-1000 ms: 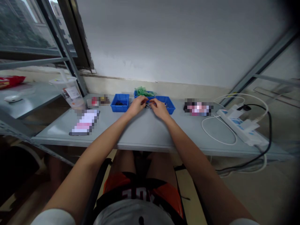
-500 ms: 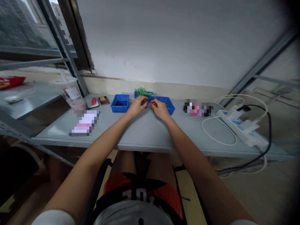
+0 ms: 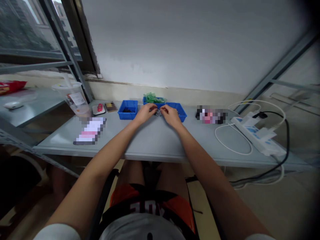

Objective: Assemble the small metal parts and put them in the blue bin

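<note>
Metal, small and shiny: a little cluster of metal parts [image 3: 158, 112] sits on the grey table [image 3: 155, 140] towards the back edge, just in front of the blue bins, and both hands meet on it. Left hand [image 3: 145, 112] is curled, fingertips pinched in at the cluster; right hand [image 3: 169, 115] likewise, thumb and forefinger closed towards it from the other side. Too small and blurred to tell exactly what each hand grips, or whether it's one piece or several.

Handling, as a judgement: parts look light, stiff, prob. slick and easy to drop or scatter, so best taken by fingertip pinch at the ends or edges, w/ the table close under as a catch.

Around them: left blue bin [image 3: 128, 109] w/ dark bits inside, back blue bin [image 3: 152, 100] w/ green pieces, right blue bin [image 3: 177, 111] touching the right hand's far side. Near the left edge a plastic cup with lid [image 3: 73, 98]. Towards the right edge a white power strip [image 3: 257, 135] w/ a looped white cable [image 3: 232, 140] and a black cable [image 3: 285, 146].
</note>
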A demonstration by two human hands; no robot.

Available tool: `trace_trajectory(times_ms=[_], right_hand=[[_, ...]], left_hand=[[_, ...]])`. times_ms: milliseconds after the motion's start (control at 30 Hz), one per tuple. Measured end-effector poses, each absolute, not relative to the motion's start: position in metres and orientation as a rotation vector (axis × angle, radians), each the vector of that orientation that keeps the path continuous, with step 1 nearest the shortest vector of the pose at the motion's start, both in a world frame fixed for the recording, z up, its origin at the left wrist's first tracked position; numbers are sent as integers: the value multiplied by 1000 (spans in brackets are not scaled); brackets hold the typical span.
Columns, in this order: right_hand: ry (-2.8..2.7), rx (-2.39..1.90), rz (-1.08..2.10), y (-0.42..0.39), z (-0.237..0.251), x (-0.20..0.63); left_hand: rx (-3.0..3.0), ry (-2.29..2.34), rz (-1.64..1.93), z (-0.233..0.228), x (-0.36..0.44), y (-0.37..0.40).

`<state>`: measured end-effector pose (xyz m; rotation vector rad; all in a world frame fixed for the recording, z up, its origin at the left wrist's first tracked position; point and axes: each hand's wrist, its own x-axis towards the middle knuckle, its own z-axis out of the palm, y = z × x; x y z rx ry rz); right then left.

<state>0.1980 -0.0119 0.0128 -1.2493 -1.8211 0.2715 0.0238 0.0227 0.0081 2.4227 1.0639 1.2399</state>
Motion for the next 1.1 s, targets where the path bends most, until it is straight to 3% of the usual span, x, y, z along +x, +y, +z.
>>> trace_trajectory(times_ms=[1100], right_hand=[[-1796,-1256,268,-14,15,195]], left_hand=[[2303,967,1408,11,28,12]])
